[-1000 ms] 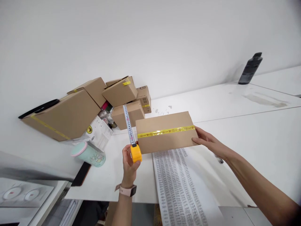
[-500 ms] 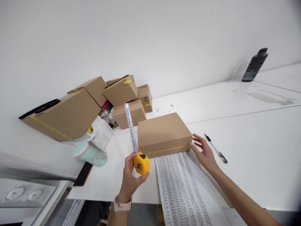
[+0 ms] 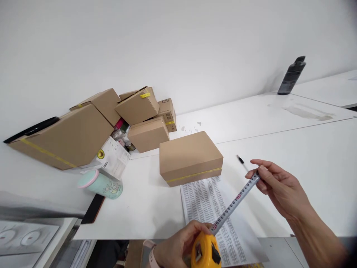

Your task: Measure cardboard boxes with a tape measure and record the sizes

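Between the two hands, in the head view, a printed blade (image 3: 234,204) is stretched at a slant, drawn out of a yellow tape measure (image 3: 205,251). The case is gripped in the left hand (image 3: 177,245), around whose wrist a pink band (image 3: 152,255) is worn. The blade's far end is pinched between thumb and fingers by the right hand (image 3: 284,188).

Beyond the left hand, a closed carton (image 3: 188,154) with a yellow tape strip is set on the white desk (image 3: 312,160), touched by neither hand. Its near edge is placed by the printed sheets (image 3: 202,199), which are crossed over by the blade. Just beside the right hand's fingertips, a pen (image 3: 240,160) is partly hidden. Farther off, to the left of both hands, more cartons (image 3: 67,136), a white box (image 3: 115,160) and a mint cup (image 3: 103,185) are grouped. Well beyond the right hand, a dark bottle (image 3: 291,77) is seen near the wall (image 3: 195,52).
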A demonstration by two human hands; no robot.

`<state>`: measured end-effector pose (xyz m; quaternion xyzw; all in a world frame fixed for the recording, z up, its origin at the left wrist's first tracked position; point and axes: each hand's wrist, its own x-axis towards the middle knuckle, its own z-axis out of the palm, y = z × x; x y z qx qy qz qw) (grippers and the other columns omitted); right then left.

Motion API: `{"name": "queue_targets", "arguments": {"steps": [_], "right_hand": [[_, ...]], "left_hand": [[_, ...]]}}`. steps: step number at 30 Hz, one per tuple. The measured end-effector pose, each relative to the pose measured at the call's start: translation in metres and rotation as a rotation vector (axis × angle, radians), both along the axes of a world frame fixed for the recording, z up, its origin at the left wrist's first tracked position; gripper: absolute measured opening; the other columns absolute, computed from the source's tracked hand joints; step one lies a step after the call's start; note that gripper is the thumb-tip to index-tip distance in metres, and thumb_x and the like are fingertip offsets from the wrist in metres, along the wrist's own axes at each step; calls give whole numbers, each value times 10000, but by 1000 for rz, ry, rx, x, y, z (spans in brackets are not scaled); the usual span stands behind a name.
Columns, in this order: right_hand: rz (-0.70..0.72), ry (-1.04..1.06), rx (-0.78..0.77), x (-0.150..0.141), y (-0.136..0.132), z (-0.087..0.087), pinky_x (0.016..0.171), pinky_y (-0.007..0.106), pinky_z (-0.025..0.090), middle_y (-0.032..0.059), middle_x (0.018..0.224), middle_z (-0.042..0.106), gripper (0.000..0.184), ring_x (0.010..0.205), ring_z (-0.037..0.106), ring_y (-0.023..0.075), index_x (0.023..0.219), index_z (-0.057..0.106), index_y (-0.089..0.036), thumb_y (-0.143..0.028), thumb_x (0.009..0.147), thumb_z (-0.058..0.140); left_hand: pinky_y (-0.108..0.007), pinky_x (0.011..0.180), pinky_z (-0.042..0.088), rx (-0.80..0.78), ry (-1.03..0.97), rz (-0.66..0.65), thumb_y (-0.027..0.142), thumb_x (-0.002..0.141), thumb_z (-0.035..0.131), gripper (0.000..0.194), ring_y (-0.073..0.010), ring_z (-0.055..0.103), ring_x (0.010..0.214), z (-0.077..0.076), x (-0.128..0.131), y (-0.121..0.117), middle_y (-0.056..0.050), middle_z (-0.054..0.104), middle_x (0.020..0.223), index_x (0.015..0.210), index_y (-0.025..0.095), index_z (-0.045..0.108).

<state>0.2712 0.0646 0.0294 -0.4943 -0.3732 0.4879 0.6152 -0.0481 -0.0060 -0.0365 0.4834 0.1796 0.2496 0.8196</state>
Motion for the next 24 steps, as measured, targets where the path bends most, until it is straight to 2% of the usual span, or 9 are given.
{"name": "queue_targets", "arguments": {"steps": [4,8,10,13,15,17,20,22,24], "right_hand": [[90,-7,13,-12,-8,-8,471,279,456,103,872,751,500,505,482,112,1237,658,-211,-523,849,712],[310,-115,-1,-40,-12,-8,491,286,485,124,922,756,483,577,593,152,1235,681,-192,-545,910,620],[395,-221,42,-57,-12,-2,506,285,485,113,961,756,450,586,602,147,1190,715,-210,-552,930,580],[451,-381,171,-74,-7,5,576,297,505,85,1061,745,398,694,634,165,1154,741,-253,-536,935,567],[359,-442,218,-71,3,2,620,313,509,74,1063,740,385,752,635,183,1159,732,-258,-524,924,584],[108,-497,175,-51,18,-12,619,325,494,73,999,735,373,721,613,188,1089,729,-239,-534,906,594],[-289,-730,-85,-3,47,-48,640,350,464,80,922,710,335,732,609,217,929,683,-219,-536,882,582],[-294,-969,-316,26,64,-74,659,377,447,103,950,700,342,798,622,262,923,641,-212,-539,869,556],[-224,-1127,-437,43,76,-95,660,386,441,138,1036,690,393,921,621,316,989,611,-198,-561,850,551]], "left_hand": [[-319,864,460,26,155,147,262,445,986,976,-226,589,1052,20,9,1,-87,544,1267,1266,282,459],[-401,957,472,398,495,297,133,563,868,955,-279,600,1129,59,9,15,-114,560,1306,1361,286,365],[-428,1037,450,592,603,310,141,610,841,902,-307,548,1252,80,8,28,-129,490,1435,1373,283,382],[-427,1071,453,819,640,271,195,661,840,892,-297,552,1270,107,8,54,-116,519,1434,1423,279,385],[-420,1060,472,919,640,288,238,696,832,862,-291,575,1248,119,6,73,-113,549,1410,1437,269,393],[-425,1056,477,977,662,363,269,726,815,814,-296,576,1254,123,2,94,-121,554,1408,1433,252,411],[-447,1049,473,1053,765,535,275,728,803,752,-312,577,1249,119,-8,129,-141,582,1364,1390,209,453],[-457,1031,476,1075,852,615,270,711,796,730,-319,584,1228,112,-15,149,-147,595,1337,1361,185,475],[-439,979,506,1036,900,630,276,712,776,718,-307,617,1163,105,-19,164,-142,615,1305,1357,172,479]]}}
